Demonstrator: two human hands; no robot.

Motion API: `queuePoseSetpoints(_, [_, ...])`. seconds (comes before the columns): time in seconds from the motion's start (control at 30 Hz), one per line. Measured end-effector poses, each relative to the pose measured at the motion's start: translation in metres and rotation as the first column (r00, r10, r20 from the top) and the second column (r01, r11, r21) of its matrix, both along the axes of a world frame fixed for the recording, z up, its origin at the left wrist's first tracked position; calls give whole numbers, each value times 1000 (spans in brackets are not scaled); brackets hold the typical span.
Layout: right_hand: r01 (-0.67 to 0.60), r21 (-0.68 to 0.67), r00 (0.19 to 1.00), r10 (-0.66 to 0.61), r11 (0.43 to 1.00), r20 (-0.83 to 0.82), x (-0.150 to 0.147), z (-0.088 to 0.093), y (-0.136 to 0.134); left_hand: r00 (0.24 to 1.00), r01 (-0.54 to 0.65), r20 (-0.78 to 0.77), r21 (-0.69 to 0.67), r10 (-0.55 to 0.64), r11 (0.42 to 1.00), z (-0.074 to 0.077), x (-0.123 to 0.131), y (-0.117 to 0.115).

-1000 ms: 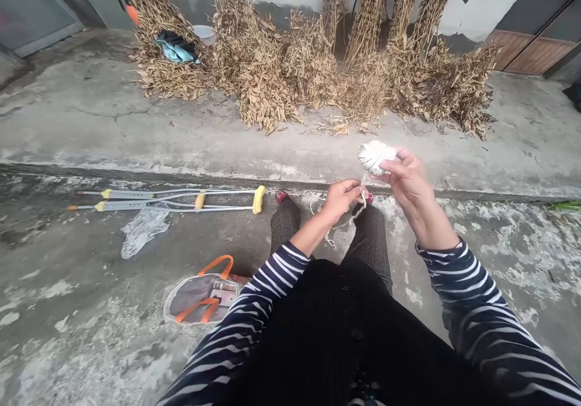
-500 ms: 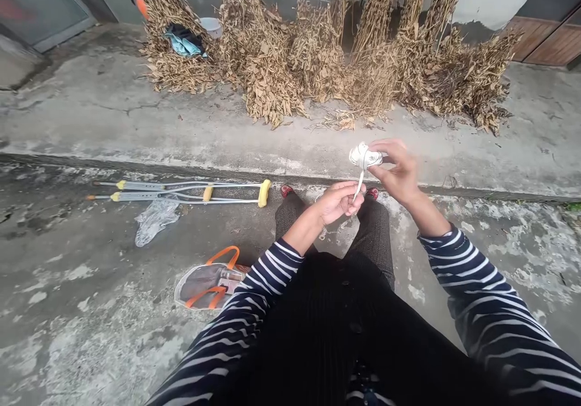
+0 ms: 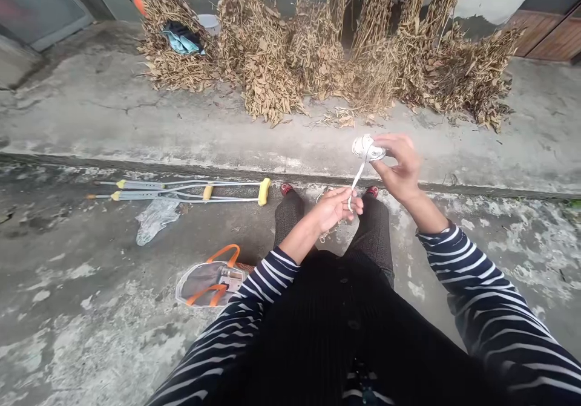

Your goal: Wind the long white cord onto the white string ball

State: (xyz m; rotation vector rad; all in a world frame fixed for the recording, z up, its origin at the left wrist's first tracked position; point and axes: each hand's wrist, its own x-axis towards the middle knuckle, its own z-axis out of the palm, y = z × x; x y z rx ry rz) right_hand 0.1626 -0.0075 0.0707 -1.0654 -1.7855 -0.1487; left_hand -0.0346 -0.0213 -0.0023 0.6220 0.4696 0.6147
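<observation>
One white strand (image 3: 358, 176) links left hand (image 3: 333, 208) and bundle (image 3: 362, 146) in right hand (image 3: 400, 165)

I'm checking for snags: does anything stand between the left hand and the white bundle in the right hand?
Nothing visible blocks the gap; only the white strand spans it, from the white bundle in the right hand down to the left hand.

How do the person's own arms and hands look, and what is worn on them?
The left sleeve and the right sleeve are dark navy with white stripes running around them. Both stop short of the left hand and right hand, which are bare, without gloves.
</observation>
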Motion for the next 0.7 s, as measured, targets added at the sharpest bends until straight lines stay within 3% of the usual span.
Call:
queuePoseSetpoints(0.13, [-36,-5,989,36,999,144,9,-16,3,985,157,70,44,-160,987,4,-10,-5])
queuePoseSetpoints(0.3, [-22,-239,955,91,971,282,22,-54,-4,964,233,111,82,-241,969,26,-24,-14])
queuePoseSetpoints(0.37, [-35,-336,945,141,941,296,25,-67,-12,978,180,93,75,-186,981,41,-26,-11])
queuePoseSetpoints(0.5, [-82,-455,946,213,886,244,27,-81,-36,998,-55,36,-10,55,998,60,-25,13])
queuePoseSetpoints(0.7, [-162,-588,965,250,793,72,16,-68,-67,950,-313,-9,-83,313,946,57,-14,42])
